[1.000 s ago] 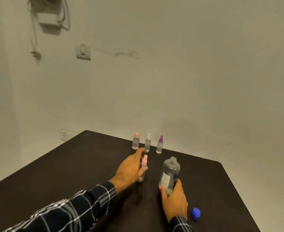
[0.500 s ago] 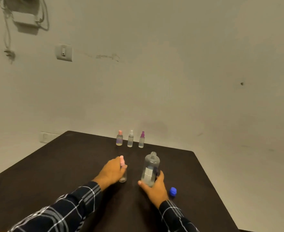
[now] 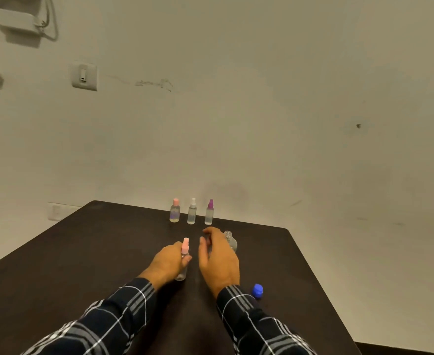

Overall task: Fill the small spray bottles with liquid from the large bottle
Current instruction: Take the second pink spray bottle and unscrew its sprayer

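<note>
Left grip (image 3: 167, 262) stays curled round the body of the small pink-topped spray bottle (image 3: 185, 248), holding it upright on the dark counter (image 3: 95, 252). The change is on the other side: the right grip (image 3: 218, 257) no longer clasps the large bottle (image 3: 230, 239). It now hangs open and empty, fingers loosely spread, between the two bottles, with its fingertips turned toward the pink top.

The large bottle stands on its own just behind that hand, upright and uncapped, partly hidden by the knuckles. Its blue cap (image 3: 257, 290) lies on the counter beside the right sleeve. Three more small spray bottles stand in a row at the far edge, topped pink (image 3: 175, 211), white (image 3: 192, 212) and purple (image 3: 209, 213), all well apart from the hands.

Letting go of the large bottle probably means pouring is on hold. The small bottle's sprayer is still on, so it likely has to be unscrewed first, left steadying while right twists (how full this bottle is, I cannot tell). With nothing holding it, the open large bottle could be knocked by the right wrist
</note>
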